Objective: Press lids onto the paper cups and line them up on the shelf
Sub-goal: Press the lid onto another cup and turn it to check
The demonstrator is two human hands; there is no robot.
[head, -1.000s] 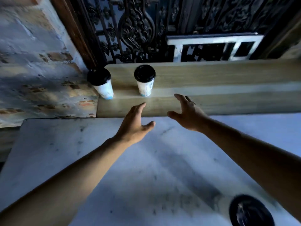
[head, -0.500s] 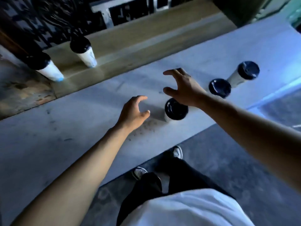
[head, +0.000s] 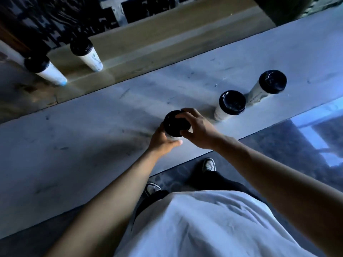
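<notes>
Nearest: white shirt (head: pixel 213 225), dark trousers and two shoes (head: pixel 208 164) on the floor.

Pale stone worktop (head: pixel 74 145), near edge: a paper cup (head: pixel 171 137) with a black lid (head: pixel 176 125) stands upright. Left hand (head: pixel 163 142) wraps the cup wall from the near-left, grip closed on it. Right hand (head: pixel 198 129) sits over the lid, fingers curled round its rim, grip closed on lid.

Right of these, two more lidded cups (head: pixel 230 106) (head: pixel 267 85), apart from each other.

Farthest: shelf (head: pixel 167 39) behind the worktop, two lidded cups on its left end (head: pixel 44 68) (head: pixel 86 52), side by side, not touching.
</notes>
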